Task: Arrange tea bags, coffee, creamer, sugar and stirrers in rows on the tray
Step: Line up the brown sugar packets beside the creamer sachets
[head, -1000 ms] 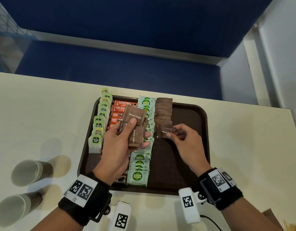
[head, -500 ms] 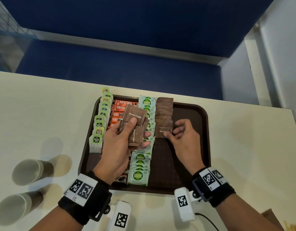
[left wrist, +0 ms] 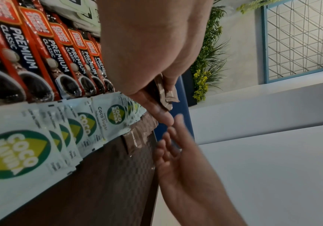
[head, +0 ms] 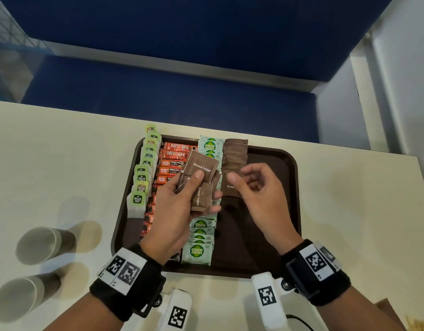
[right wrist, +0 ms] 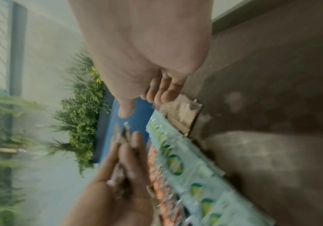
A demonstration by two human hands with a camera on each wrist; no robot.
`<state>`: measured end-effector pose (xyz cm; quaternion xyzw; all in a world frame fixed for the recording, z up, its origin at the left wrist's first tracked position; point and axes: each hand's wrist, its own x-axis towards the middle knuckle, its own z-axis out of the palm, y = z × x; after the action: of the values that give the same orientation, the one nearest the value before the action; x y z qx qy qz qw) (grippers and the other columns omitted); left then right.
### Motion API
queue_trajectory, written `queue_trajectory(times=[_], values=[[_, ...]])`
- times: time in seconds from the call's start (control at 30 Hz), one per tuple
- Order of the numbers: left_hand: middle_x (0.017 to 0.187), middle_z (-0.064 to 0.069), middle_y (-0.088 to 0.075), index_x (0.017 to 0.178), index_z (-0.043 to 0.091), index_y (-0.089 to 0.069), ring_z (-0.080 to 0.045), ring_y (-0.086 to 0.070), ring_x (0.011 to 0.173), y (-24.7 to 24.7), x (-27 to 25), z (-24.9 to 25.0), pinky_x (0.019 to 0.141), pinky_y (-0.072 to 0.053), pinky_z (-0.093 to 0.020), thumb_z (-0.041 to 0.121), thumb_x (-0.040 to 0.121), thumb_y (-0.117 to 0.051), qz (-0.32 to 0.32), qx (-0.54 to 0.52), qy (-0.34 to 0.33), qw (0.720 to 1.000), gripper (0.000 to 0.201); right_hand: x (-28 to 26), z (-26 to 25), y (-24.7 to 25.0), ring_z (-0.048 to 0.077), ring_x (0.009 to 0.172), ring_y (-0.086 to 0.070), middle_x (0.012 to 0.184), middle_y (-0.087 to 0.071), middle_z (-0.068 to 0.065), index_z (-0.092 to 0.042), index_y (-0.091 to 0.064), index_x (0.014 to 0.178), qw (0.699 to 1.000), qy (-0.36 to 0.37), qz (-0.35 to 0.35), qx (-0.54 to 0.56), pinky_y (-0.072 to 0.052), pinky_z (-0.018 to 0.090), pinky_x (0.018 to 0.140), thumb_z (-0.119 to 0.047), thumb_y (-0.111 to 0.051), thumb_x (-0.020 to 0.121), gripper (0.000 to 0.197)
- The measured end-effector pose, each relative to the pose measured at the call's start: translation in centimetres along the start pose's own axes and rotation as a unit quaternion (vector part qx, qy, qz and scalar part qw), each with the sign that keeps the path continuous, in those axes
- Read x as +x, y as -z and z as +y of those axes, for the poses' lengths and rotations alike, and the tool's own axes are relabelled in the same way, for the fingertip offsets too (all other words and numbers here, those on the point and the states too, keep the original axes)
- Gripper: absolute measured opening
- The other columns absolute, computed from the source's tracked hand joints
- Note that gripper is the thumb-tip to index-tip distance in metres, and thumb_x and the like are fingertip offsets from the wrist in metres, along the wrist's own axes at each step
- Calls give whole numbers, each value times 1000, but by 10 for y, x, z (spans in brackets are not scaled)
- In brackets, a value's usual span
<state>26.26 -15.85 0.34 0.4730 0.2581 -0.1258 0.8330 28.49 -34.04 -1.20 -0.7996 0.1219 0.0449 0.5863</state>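
A dark brown tray (head: 294, 187) holds four rows: green tea bags (head: 144, 173), red coffee sticks (head: 174, 161), Coco sugar sachets (head: 199, 247) and brown sugar packets (head: 234, 154). My left hand (head: 206, 189) hovers over the middle rows, gripping a fanned bunch of brown sugar packets (head: 201, 163). Its packet edges (left wrist: 166, 94) show past the palm in the left wrist view. My right hand (head: 242, 177) hangs above the near end of the brown sugar row, fingers loosely curled and holding nothing. Its thumb points at the bunch. The nearest laid packet (head: 230, 187) lies under it.
Two paper cups (head: 43, 244) (head: 22, 297) lie on their sides on the cream table at the left. A blue bench (head: 158, 103) runs behind the table's far edge. A brown paper item (head: 387, 314) sits at the near right corner.
My right hand laid a brown sugar packet at the near end of the row, let go, and lifted toward the left hand. The left hand kept its bunch still.
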Motion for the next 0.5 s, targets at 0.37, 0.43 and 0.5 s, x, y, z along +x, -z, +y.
queue_trajectory(times=[0.37,0.43,0.5], values=[[115,-21,-80,130,7,-71,-36,-81,90,-2,0,0,63,-68,-37,13,101,-71,-24,17,21,999,29,16,-13,19,11,81,-64,102,-78,3,-15,-75,111,990,-53,-13,132,-54,28,71,-20,-75,100,12],[115,-19,-81,128,7,-72,-36,-81,91,2,1,3,63,-68,-36,12,101,-71,-10,12,14,1000,27,18,-2,29,11,81,-66,98,-78,0,-19,-76,107,996,-53,1,78,-56,24,71,-20,-75,100,8],[115,-18,-81,126,7,-73,-35,-81,91,5,2,7,64,-68,-36,11,101,-70,-3,6,10,1000,26,17,10,33,13,82,-68,95,-77,0,-24,-77,101,998,-54,-21,6,-59,24,70,-20,-76,99,4]])
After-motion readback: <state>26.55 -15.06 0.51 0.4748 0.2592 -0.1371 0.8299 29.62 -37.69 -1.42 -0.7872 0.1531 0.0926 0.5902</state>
